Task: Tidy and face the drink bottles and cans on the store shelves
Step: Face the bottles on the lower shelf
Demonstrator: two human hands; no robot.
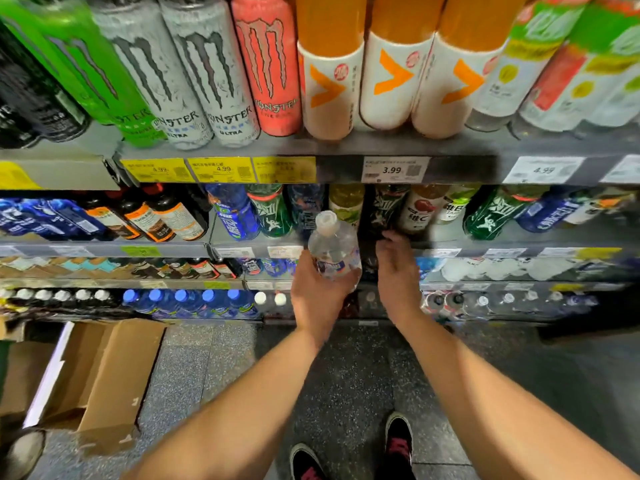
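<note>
a: clear bottle (333, 249) is in the left hand (320, 296), gripped round the lower body, cap up and tipped slightly left, long axis near vertical. held out in front of the second shelf (104, 249), not on it.
b: right hand (396, 271)?
a: holds nothing, fingers loosely extended, fingertips at the shelf lip just right of the bottle, by a dark bottle (386, 207) in the row.
b: so where would it go?
a: my guess is a slot far of the bottle, behind the shelf edge, in the dark patch between the yellow-green bottle (346, 202) and the dark one. left hand is nearer, push is straight away from the body.
b: is the slot free?
a: cannot tell. that patch is in shadow and partly hidden by the bottle and the right fingers. clear bottle's label is blurred, so which way it faces is unreadable.
</note>
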